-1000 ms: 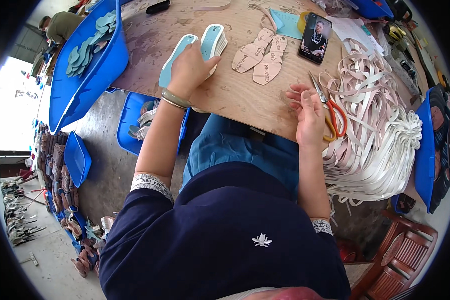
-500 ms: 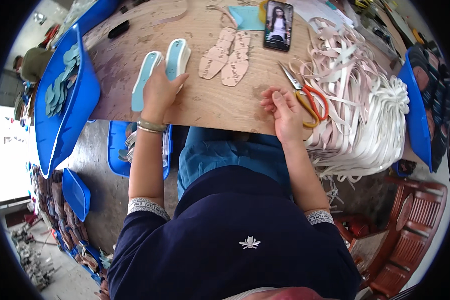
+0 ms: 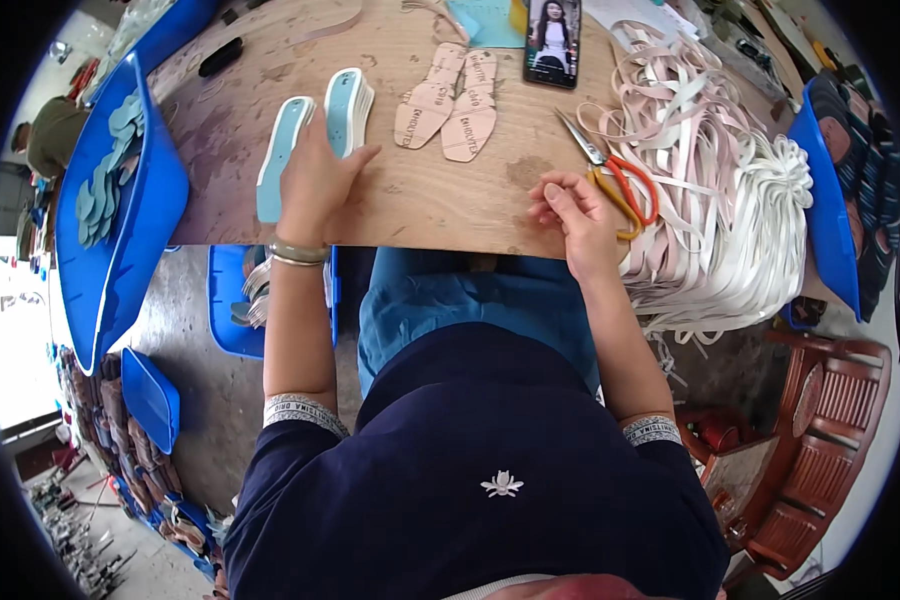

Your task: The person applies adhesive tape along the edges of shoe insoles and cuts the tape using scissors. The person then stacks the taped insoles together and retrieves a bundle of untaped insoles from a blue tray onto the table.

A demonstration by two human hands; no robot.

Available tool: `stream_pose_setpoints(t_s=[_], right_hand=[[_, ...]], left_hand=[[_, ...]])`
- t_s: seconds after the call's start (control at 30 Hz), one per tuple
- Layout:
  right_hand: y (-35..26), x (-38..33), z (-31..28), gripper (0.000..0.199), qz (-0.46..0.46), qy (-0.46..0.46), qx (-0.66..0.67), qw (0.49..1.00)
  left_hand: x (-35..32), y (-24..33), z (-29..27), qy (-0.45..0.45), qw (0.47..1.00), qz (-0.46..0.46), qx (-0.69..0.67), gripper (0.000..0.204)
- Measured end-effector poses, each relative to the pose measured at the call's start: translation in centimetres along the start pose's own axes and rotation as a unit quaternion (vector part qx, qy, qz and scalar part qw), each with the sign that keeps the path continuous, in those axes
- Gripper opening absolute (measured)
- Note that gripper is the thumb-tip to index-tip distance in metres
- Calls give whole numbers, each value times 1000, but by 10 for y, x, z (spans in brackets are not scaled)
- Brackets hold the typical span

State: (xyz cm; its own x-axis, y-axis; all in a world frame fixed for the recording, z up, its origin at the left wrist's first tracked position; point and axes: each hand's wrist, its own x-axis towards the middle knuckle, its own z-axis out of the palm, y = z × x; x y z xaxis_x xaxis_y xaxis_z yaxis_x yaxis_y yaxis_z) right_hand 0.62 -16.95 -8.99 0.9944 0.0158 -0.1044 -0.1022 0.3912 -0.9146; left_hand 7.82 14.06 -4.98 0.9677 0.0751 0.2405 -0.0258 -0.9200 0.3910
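Note:
Two stacks of shoe insoles with light blue tops and white edges stand side by side on the wooden table, a left stack (image 3: 274, 170) and a right stack (image 3: 340, 108). My left hand (image 3: 315, 180) lies over the near part of the stacks, its thumb stretched out to the right. Its fingertips are partly hidden between them, and no grip on either stack shows. Close to the table's front edge, my right hand (image 3: 580, 215) is loosely curled and empty, beside orange and yellow-handled scissors (image 3: 638, 200). Two pale pink sole-shaped pieces (image 3: 470, 125) lie between my hands, farther back.
A heap of white and pink straps (image 3: 735, 240) covers the table's right side. Behind it all stands a phone (image 3: 552, 45) near a light blue sheet (image 3: 492, 28). Blue bins (image 3: 160, 200) flank the table, and another bin (image 3: 228, 320) sits below. A wooden chair (image 3: 835, 430) stands lower right.
The whole view has shifted slightly, with the table things now higher in it. Both hands stay at nearly the same places relative to the stacks and scissors.

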Motion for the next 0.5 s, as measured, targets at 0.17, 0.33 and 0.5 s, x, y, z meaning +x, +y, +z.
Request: stream_pose_setpoints(t_s=[0.17, 0.33, 0.5], right_hand=[[6, 0, -3, 18, -10, -20, -2, 1000], [10, 0, -9, 17, -23, -20, 27, 999], [8, 0, -11, 17, -20, -24, 56, 998]], left_hand=[[3, -10, 3, -16, 1000, -4, -11, 80], [5, -11, 4, -31, 999, -20, -19, 83], [5, -9, 3, -33, 999, -25, -15, 84]])
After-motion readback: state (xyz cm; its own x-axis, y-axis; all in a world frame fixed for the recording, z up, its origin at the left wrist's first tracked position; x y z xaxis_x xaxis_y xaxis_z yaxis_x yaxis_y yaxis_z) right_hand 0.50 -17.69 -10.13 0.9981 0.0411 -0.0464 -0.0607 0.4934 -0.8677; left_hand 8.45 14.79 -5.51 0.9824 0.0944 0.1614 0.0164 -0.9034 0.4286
